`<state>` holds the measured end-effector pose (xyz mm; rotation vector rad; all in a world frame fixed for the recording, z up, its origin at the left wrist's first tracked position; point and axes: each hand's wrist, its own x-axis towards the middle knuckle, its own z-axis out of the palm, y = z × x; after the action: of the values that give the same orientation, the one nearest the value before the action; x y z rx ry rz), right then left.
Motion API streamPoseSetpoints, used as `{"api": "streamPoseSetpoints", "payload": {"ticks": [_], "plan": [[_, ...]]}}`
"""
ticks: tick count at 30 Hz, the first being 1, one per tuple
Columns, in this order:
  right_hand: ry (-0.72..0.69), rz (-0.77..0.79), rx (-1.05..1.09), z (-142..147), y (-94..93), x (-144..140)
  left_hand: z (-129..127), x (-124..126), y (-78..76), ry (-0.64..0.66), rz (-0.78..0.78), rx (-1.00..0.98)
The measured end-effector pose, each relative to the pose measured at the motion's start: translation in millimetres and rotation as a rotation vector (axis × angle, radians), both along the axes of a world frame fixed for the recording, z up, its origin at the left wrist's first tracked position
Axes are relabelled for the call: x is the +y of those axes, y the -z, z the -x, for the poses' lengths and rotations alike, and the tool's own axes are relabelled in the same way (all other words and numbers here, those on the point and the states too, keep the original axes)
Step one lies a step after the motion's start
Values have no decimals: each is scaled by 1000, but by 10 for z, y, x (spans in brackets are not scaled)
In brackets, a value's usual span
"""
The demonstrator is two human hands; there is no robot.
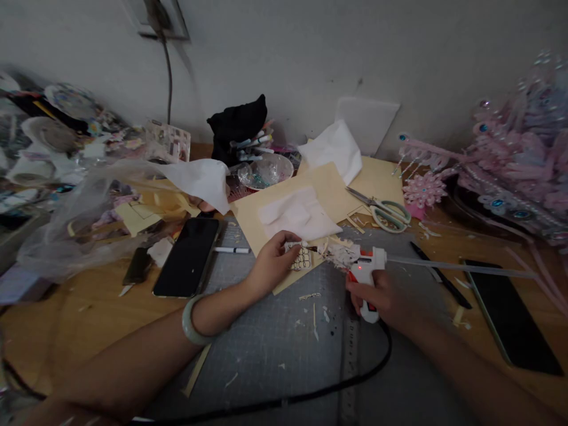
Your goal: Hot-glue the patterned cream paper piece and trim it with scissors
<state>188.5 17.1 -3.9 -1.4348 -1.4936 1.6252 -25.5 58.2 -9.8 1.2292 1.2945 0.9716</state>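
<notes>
White with black looping outlines, a small patterned piece [303, 260] is held over the near end of a pale yellow sheet [246, 207], pinched between the thumb and fingers of the left hand [277, 260]. The right hand [377, 296] is closed around the handle of a white glue gun [377, 258], its nozzle, matted with pale strands, pointing at the piece; whether the tip touches it cannot be told. The gun's lit red lamp and the clear glue stick [444, 265] projecting from its rear suggest that it is powered and loaded. The work seems to be midway: the piece appears already shaped, with gluing in hand, but how much glue is on it, and how much remains to be applied, cannot be judged. Scraps on the grey cutting mat [284, 337] suggest that some cutting is done; the scissors [390, 214] lie apart on further yellow card. No brand can be read: the dark label on the gun, the figures on the ruler [349, 367] and the mat's faint markings are too small or blurred, and both phones' screens are dark.
</notes>
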Motion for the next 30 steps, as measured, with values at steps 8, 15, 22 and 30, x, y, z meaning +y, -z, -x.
{"api": "streamPoseSetpoints", "payload": {"ticks": [8,15,22,30], "plan": [[14,18,-25,25,-78,8,9,7,42,-2,6,-9],[8,13,-35,16,-57,-2,6,7,34,-22,25,-45],[-4,3,-48,32,-108,9,10,11,40,-45,40,-76],[-36,-5,-41,14,-64,7,-2,16,15,-62,35,-77]]}}
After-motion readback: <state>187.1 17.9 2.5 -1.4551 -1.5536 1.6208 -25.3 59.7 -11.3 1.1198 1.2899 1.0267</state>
